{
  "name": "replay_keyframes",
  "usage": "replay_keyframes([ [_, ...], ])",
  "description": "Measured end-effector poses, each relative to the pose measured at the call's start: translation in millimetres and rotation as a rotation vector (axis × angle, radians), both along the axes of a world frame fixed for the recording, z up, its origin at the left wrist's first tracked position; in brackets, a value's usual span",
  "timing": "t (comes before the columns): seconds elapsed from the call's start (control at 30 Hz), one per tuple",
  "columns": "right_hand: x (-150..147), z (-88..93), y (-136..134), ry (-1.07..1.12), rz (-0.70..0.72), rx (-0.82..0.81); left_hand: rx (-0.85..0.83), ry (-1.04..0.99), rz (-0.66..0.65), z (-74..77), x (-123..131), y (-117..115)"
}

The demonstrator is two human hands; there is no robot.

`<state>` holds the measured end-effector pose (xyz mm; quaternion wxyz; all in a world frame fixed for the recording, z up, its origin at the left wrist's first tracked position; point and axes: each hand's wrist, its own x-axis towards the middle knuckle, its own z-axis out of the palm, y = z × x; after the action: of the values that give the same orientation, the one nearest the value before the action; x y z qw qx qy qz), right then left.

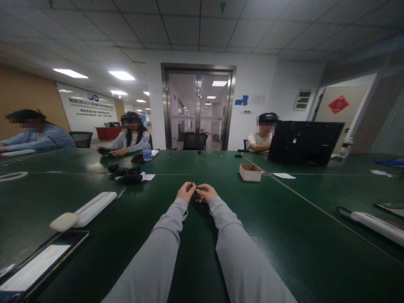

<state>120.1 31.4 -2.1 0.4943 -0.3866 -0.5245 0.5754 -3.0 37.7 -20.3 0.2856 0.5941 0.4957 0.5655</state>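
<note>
Both arms reach forward over the green table (202,168). My left hand (185,192) is closed in a pinch on a small dark object (193,185) with a light spot at its top. It is too small to name. My right hand (206,192) is closed against the same spot from the right, its fingertips meeting the left hand's. What lies between its fingers is mostly hidden. The hands are just above the table's middle.
An open white box (250,173) stands beyond my right hand. Black gear (128,173) and a water bottle (147,150) are ahead left. A phone (44,263) and a white power strip (96,208) lie nearer left. A monitor (305,142) stands right. Several people sit around the table.
</note>
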Motion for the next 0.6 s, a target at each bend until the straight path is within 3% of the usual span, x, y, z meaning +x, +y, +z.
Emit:
replay_keyframes([
  [0.17,1.4,0.8,0.2,-0.157,0.02,0.019,-0.084,0.138,0.039,-0.1,-1.7,-2.0],
  [0.3,5.0,-1.3,2.3,-0.137,0.06,-0.059,-0.1,0.247,-0.015,-0.3,-3.1,-3.4],
  [0.6,10.2,3.1,-2.3,-0.037,0.032,-0.075,-0.071,0.18,-0.169,-3.4,-0.6,-5.2],
])
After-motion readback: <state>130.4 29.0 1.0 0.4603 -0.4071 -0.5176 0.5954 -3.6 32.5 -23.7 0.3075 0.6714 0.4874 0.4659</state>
